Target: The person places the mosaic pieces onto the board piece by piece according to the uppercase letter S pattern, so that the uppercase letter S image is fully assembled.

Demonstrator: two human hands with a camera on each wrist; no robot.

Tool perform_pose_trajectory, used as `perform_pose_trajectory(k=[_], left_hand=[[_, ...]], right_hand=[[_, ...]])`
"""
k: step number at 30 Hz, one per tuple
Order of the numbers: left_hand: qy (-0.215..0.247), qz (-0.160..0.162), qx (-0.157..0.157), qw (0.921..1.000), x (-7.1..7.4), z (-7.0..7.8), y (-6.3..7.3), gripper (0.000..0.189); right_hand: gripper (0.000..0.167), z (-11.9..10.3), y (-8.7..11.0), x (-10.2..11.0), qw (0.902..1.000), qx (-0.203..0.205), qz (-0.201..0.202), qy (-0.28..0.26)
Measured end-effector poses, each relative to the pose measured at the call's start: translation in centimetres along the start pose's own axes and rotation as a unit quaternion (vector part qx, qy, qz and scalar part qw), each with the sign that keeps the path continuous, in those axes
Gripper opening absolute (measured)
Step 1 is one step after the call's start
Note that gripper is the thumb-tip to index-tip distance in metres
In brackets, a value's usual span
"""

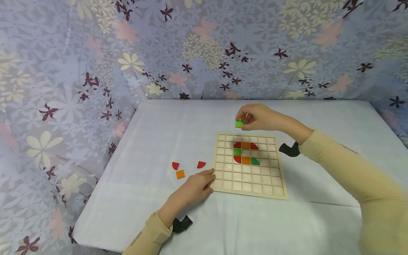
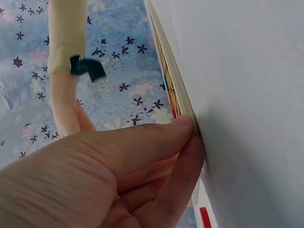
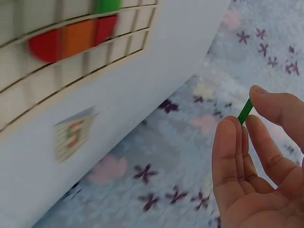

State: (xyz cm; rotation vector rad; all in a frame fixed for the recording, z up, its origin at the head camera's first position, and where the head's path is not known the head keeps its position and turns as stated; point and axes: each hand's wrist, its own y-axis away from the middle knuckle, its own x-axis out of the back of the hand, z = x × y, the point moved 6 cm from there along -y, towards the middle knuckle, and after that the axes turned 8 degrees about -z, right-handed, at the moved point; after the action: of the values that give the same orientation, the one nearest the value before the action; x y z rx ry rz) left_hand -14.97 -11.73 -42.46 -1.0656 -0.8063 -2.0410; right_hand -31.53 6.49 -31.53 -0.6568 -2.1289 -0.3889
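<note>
Between thumb and fingertips, my right hand [image 1: 259,117] pinches a bright green square tile [image 1: 239,124] above the far edge of the wooden grid board [image 1: 248,194]. The tile shows edge-on as a thin green strip [image 3: 245,112] in the right wrist view. My left hand [image 1: 194,187] holds the board's left edge, with its thumb [image 2: 156,142] and a curled finger at the rim. On the board, red quarter-rounds [image 1: 237,145], orange squares [image 1: 246,160], a green square [image 1: 237,152] and a darker green quarter-round [image 1: 255,161] form an outline, its right side bare.
Left of the board lie two red quarter-rounds [image 1: 201,164] and an orange square tile [image 1: 180,174] on the white-covered table [image 1: 153,124]. Beyond the board's far side, a small card [image 3: 73,135] with a coloured grid picture shows, blurred. Floral cloth [image 1: 204,53] hangs behind.
</note>
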Motion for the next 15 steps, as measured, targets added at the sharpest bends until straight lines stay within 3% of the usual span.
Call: perform_pose_trajectory(k=[8,15], left_hand=[[0.002,0.006,-0.003,1.0,-0.2,0.1,0.2,0.042],[0.003,0.014,-0.022,0.9997,-0.2,0.4,-0.1,0.043]], right_hand=[[0.028,2.5,5.7,-0.6,0.9975,-0.064,0.011,-0.028],[0.026,3.0,8.9,-3.5,0.9968,-0.064,0.021,-0.044]])
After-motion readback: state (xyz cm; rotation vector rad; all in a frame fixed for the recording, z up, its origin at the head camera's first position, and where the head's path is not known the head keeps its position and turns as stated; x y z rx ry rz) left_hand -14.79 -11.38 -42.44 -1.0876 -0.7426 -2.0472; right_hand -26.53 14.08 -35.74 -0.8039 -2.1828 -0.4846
